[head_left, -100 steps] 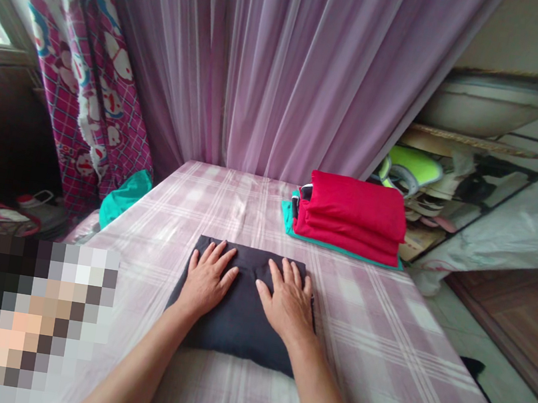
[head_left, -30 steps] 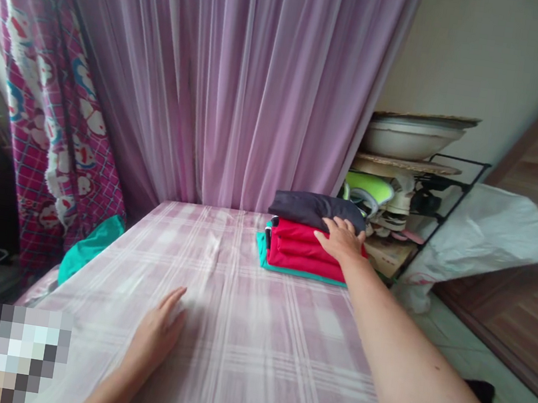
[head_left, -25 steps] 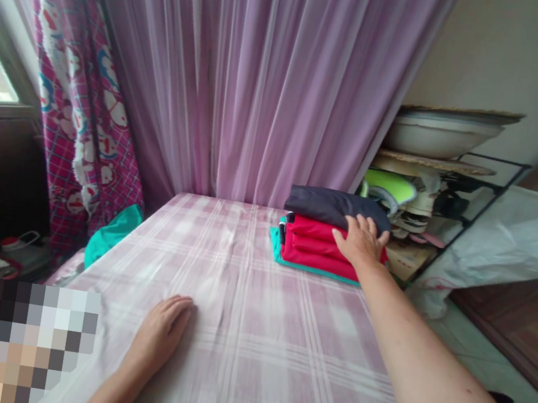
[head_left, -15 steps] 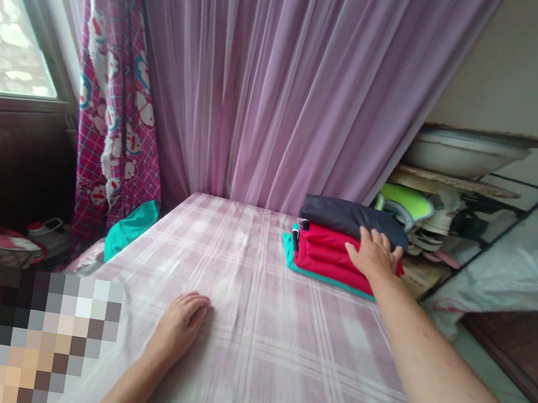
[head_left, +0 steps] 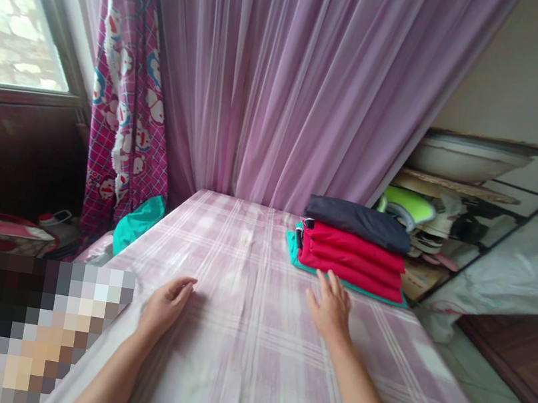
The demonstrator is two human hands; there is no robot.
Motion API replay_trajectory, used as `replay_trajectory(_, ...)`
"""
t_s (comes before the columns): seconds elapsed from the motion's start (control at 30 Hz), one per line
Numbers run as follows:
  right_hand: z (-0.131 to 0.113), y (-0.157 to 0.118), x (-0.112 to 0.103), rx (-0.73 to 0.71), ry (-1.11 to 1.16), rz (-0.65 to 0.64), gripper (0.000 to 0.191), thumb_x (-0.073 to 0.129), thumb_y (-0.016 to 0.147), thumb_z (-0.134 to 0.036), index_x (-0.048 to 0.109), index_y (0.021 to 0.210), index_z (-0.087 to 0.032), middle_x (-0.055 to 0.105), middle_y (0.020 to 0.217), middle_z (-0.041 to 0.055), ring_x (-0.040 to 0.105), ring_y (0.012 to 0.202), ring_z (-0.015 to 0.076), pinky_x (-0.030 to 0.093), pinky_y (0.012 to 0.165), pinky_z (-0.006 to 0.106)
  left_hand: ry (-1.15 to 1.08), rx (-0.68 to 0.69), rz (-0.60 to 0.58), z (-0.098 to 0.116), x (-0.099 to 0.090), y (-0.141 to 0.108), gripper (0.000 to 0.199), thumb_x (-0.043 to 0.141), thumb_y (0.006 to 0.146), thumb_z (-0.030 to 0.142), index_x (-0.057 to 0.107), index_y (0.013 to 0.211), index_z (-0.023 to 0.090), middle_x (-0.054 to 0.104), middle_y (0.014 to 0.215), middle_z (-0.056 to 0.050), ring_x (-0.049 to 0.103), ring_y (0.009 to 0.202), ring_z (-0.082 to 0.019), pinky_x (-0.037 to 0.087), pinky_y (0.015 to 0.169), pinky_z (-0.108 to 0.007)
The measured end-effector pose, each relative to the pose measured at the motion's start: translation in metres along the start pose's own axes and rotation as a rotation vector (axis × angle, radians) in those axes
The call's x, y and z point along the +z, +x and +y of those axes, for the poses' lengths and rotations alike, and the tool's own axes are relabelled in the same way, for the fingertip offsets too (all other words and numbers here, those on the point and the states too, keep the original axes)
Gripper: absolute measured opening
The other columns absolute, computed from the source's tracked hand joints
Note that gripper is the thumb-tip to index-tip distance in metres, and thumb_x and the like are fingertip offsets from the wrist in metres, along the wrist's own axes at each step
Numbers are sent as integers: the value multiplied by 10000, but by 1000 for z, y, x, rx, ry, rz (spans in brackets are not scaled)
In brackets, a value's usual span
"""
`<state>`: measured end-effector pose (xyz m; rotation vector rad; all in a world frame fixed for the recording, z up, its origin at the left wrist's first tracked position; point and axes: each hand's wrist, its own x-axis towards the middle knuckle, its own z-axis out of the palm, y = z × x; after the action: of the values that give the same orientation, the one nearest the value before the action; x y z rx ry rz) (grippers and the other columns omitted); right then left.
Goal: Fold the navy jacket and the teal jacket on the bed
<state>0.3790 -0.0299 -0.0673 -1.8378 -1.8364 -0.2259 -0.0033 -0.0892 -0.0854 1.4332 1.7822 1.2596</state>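
Note:
A stack of folded clothes stands at the far right of the cloth-covered table [head_left: 225, 357]. Dark navy folded fabric [head_left: 357, 221] lies on top, red folded garments [head_left: 351, 261] are below it, and a teal piece [head_left: 293, 249] shows at the bottom. My right hand [head_left: 331, 305], fingers spread and nothing in it, is just in front of the stack's near edge. On the left half of the table, my left hand [head_left: 166, 304] is held loosely with its fingers forward and slightly bent. No object shows in it.
Purple curtains [head_left: 291, 83] hang behind the table, with a patterned magenta curtain [head_left: 131, 107] by the window. Teal fabric [head_left: 139, 222] lies beyond the left edge. A rack [head_left: 523, 226] holding basins and shoes stands right. A blurred patch covers the lower left.
My right hand has left the clothes stack and come back toward me and leftward. My left hand has shifted slightly left. The stack stays in place while the view turns a little.

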Motion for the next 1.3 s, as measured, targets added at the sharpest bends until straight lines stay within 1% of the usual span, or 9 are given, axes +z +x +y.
replay_trajectory(0.17,2,-62,19,56,20,-133,432,491,884,-285,673,1254,-157,608,1381,176,568,1266,307,431,1066,457,-86,-30,74,-2,-13,3,470,602,693,641,729,906,242,785,850,-39,745,890,-257,566,847,-365)
replay_trajectory(0.53,-4,-59,6,54,40,-187,319,514,862,-232,753,1071,-261,711,1260,51,623,1197,237,442,1046,377,-172,-104,159,4,-23,5,611,618,669,760,743,918,216,760,745,-36,754,821,-265,583,782,-359)
replay_trajectory(0.67,3,-15,-25,15,8,-222,336,459,898,-222,748,1068,-256,761,1108,54,676,1040,229,486,936,348,-169,-101,159,1,-21,6,597,611,673,754,740,910,221,778,833,-42,756,812,-258,583,772,-353)
replay_trajectory(0.8,13,69,-74,-33,-186,21,381,418,939,-260,704,1178,-177,706,1225,133,612,1116,298,447,941,422,-173,-117,154,0,-19,5,608,609,674,756,736,916,212,780,867,-52,755,807,-257,580,751,-349)
replay_trajectory(0.9,22,128,-95,-36,-307,135,451,429,939,-277,603,1326,-122,645,1306,180,557,1175,326,414,958,456,-186,-130,154,0,-19,5,625,616,669,764,735,923,206,777,851,-53,752,800,-257,579,717,-341)
replay_trajectory(0.97,28,156,-96,-33,-378,128,490,491,916,-282,565,1366,-102,617,1337,198,529,1212,335,390,982,475,-194,-128,161,0,-18,5,625,615,677,767,735,924,205,778,868,-52,751,792,-253,578,705,-338)
replay_trajectory(1.07,33,180,-88,17,-467,-9,381,522,914,-266,674,1243,-148,689,1203,180,575,1142,331,389,956,482,-214,-136,165,-1,-17,5,613,619,691,756,735,927,203,775,883,-51,748,781,-244,575,707,-334)
replay_trajectory(1.17,32,191,-81,73,-512,-136,330,443,949,-205,759,1035,-163,736,1033,173,636,1010,311,403,870,447,-241,-152,162,0,-17,4,585,640,692,734,737,921,204,770,864,-49,744,774,-238,569,710,-330)
replay_trajectory(1.3,18,191,-83,43,-522,-129,348,395,955,-160,729,1027,-94,719,1035,216,645,958,292,399,808,403,-270,-144,176,2,-15,5,583,664,657,742,740,879,209,770,864,-47,735,736,-226,555,700,-328)
